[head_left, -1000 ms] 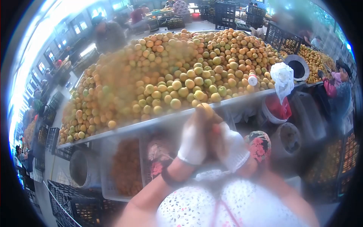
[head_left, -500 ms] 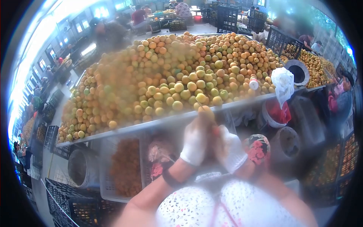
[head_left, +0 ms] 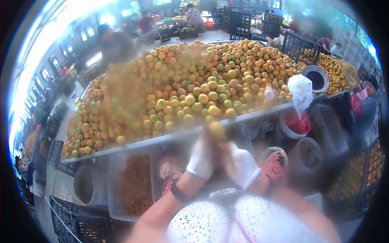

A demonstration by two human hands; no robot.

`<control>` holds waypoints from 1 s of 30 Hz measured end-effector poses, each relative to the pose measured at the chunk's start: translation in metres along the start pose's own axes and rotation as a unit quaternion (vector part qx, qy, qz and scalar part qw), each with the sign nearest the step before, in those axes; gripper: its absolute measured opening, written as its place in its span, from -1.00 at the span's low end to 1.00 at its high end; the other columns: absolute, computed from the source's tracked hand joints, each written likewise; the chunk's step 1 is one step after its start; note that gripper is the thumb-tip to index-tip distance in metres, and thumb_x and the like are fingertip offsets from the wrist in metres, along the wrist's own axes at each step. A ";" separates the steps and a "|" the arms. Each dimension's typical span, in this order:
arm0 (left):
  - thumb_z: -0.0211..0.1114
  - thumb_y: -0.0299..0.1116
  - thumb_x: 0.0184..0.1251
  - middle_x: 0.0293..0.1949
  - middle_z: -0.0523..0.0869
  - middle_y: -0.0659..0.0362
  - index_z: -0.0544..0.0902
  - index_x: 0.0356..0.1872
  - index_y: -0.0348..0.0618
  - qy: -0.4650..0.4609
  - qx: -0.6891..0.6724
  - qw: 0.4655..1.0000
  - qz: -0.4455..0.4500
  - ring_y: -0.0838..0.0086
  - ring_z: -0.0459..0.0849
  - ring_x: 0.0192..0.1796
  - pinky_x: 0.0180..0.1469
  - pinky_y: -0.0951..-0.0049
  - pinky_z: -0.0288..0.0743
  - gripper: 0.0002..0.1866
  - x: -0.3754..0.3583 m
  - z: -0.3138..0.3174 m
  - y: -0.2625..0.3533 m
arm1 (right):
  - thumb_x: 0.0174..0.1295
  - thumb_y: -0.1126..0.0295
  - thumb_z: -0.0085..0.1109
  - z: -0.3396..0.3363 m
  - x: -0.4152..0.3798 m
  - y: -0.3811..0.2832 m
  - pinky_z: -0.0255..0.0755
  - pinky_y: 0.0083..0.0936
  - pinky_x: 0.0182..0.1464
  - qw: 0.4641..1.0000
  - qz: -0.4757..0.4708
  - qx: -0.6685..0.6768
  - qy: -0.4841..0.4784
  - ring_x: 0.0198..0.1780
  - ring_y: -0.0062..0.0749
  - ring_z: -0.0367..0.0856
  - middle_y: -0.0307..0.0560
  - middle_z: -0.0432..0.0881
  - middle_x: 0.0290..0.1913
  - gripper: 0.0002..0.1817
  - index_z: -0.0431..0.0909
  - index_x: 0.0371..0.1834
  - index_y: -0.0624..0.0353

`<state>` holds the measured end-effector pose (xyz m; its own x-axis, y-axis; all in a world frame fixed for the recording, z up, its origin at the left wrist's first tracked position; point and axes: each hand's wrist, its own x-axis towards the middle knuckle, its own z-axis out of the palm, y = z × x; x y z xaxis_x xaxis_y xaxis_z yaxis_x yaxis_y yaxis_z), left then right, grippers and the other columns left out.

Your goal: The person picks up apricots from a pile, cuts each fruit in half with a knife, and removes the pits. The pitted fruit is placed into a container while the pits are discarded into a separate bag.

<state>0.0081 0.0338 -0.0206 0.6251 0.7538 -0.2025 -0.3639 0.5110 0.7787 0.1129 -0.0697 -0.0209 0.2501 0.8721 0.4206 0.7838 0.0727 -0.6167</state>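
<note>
Both my hands wear white gloves and meet in front of my chest, just below the table's metal edge (head_left: 162, 137). My left hand (head_left: 202, 158) and my right hand (head_left: 242, 167) close together around one small orange-yellow fruit (head_left: 216, 130) that pokes up between the fingertips. The view of the hands is blurred, so the exact grip is unclear. Right behind them a huge heap of orange and green fruit (head_left: 190, 85) covers the table.
A white plastic bag (head_left: 302, 91) hangs at the table's right end beside a round bin (head_left: 318, 77). Under the table stand a white crate of orange fruit (head_left: 135, 184), buckets (head_left: 85, 184) and black crates (head_left: 71, 218). Other people work at the far side and on the right.
My hands have stayed together on the fruit and drifted slightly left and up. The camera has tilted a little, shifting the heap in view.
</note>
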 end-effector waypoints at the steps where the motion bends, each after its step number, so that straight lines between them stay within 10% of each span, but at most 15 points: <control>1: 0.15 0.30 0.43 -0.20 0.65 0.10 0.56 0.00 -0.20 0.000 0.000 1.000 0.001 0.39 0.64 -0.21 -0.12 0.38 0.58 -0.36 0.005 -0.006 -0.003 | 0.42 0.34 0.15 -0.004 0.000 -0.001 0.51 -0.11 -0.43 1.000 -0.001 0.000 0.000 -0.44 0.12 0.68 0.15 0.64 -0.52 -0.82 0.47 -0.12 0.24; 7: 0.17 0.09 0.52 -0.23 0.70 0.07 0.58 0.02 -0.22 -0.031 0.029 0.994 0.098 0.31 0.71 -0.24 -0.06 0.29 0.60 -0.50 -0.009 -0.009 0.001 | 0.44 0.36 0.19 -0.031 0.004 -0.020 0.53 -0.35 -0.40 0.982 0.040 0.144 0.117 -0.42 -0.11 0.73 0.07 0.65 -0.46 -0.81 0.47 -0.07 0.24; 12: 0.03 -0.28 0.60 0.15 0.62 0.12 0.45 0.33 -0.36 -0.143 0.201 0.964 0.100 0.49 0.58 0.17 0.29 0.47 0.39 -0.56 -0.036 0.016 0.009 | 0.45 0.32 0.20 -0.043 0.006 -0.029 0.56 -0.38 -0.30 0.984 0.028 0.132 0.117 -0.36 -0.20 0.73 0.06 0.67 -0.40 -0.77 0.48 -0.02 0.25; 30: 0.13 -0.11 0.55 0.24 0.58 0.03 0.23 0.51 -0.30 -0.203 0.373 0.887 0.179 0.41 0.51 0.26 0.29 0.40 0.39 -0.33 -0.036 0.031 0.003 | 0.50 0.27 0.13 -0.048 0.010 -0.010 0.39 -0.63 -0.26 0.912 0.160 0.372 0.060 -0.30 -0.69 0.44 -0.29 0.56 -0.38 -0.77 0.58 -0.18 0.24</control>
<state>0.0060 -0.0048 0.0076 0.8142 0.5244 0.2492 -0.1246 -0.2614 0.9571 0.1350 -0.0847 0.0209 0.4940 0.8501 0.1827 0.0687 0.1713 -0.9828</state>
